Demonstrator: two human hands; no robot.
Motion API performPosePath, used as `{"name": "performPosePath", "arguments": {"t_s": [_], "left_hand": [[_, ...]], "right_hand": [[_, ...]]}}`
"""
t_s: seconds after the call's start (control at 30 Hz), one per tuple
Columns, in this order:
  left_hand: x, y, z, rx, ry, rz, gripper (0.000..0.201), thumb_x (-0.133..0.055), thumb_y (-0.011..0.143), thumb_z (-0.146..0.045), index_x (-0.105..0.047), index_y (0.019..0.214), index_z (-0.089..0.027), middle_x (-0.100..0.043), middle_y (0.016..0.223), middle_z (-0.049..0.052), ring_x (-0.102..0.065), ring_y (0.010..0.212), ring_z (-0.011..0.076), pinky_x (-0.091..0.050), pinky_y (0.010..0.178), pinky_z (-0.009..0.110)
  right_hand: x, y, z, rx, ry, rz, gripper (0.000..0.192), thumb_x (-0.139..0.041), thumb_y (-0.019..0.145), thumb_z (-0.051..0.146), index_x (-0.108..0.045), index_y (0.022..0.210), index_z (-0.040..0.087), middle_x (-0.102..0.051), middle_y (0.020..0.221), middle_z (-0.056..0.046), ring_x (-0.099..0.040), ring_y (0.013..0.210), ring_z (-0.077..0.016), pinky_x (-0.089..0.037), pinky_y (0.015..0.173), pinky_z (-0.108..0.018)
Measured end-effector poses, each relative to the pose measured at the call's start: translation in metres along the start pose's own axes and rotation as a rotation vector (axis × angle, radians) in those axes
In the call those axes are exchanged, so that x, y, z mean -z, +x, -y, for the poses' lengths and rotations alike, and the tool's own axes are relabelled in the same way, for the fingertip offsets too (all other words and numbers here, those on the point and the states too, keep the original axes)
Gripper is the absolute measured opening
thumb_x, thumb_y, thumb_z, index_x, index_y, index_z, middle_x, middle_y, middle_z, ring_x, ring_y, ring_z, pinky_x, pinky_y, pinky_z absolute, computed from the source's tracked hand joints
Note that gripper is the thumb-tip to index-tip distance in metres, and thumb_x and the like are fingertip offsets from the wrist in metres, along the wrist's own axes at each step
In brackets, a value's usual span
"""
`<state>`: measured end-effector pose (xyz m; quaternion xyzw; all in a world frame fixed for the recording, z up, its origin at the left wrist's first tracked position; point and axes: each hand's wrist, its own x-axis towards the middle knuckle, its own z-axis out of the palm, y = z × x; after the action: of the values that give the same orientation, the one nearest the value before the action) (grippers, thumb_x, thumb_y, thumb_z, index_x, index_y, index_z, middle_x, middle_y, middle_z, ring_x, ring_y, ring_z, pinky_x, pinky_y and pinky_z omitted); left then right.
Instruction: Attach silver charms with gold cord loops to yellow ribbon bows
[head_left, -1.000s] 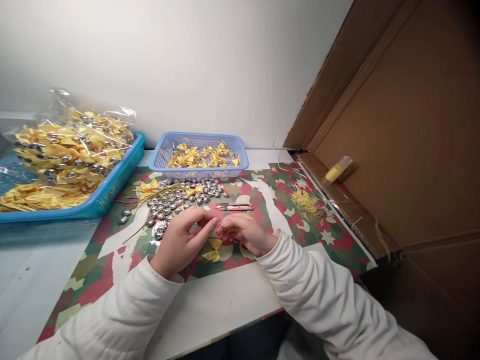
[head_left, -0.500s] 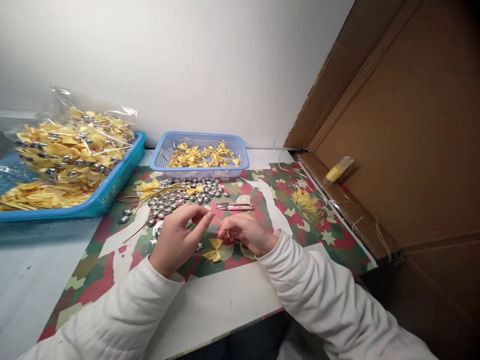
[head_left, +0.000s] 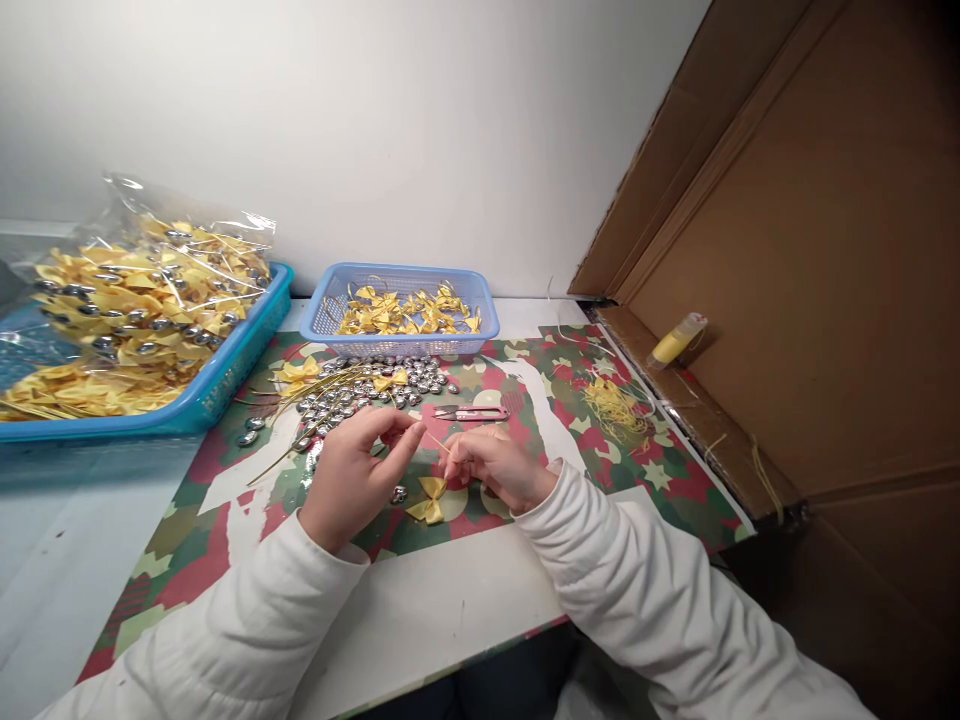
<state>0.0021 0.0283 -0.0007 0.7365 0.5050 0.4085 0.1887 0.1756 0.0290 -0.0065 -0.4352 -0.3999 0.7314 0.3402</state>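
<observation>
Between my two hands runs a short thin yellow cord. My left hand pinches one end of it between thumb and forefinger. The other end goes into the closed fingers of my right hand. Just below the right fingertips lies a yellow ribbon bow, and a silver bell rests beside it, partly behind my left thumb. Small thread snips with pink handles lie flat beyond my hands. A heap of silver bells spreads behind my left hand, with gold cords and bows on it.
A blue basket of bows stands at the wall. On the left, a larger blue basket carries a clear bag of bows with bells. Yellow thread scraps lie on the right, near a yellow-filled tube on the cardboard ledge.
My right fingers have shifted very slightly, and a little more of the cord shows between the hands. The left hand stays nearly in place.
</observation>
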Motion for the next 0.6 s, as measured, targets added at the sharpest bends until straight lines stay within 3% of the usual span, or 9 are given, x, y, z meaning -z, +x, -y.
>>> {"name": "performPosePath", "arguments": {"t_s": [0.6], "left_hand": [[0.0028,0.0036,0.0031,0.029,0.06,-0.044,0.028,-0.053,0.083,-0.04,-0.057,0.062,-0.022,-0.057,0.057,-0.001,-0.051,0.058,0.0171,-0.04,0.06,0.03]], "right_hand": [[0.0021,0.0012,-0.0014,0.005,-0.029,0.011,0.024,-0.049,0.063,0.016,-0.06,0.042,0.014,-0.061,0.064,-0.004,-0.05,0.053,-0.01,-0.034,0.051,-0.024]]}}
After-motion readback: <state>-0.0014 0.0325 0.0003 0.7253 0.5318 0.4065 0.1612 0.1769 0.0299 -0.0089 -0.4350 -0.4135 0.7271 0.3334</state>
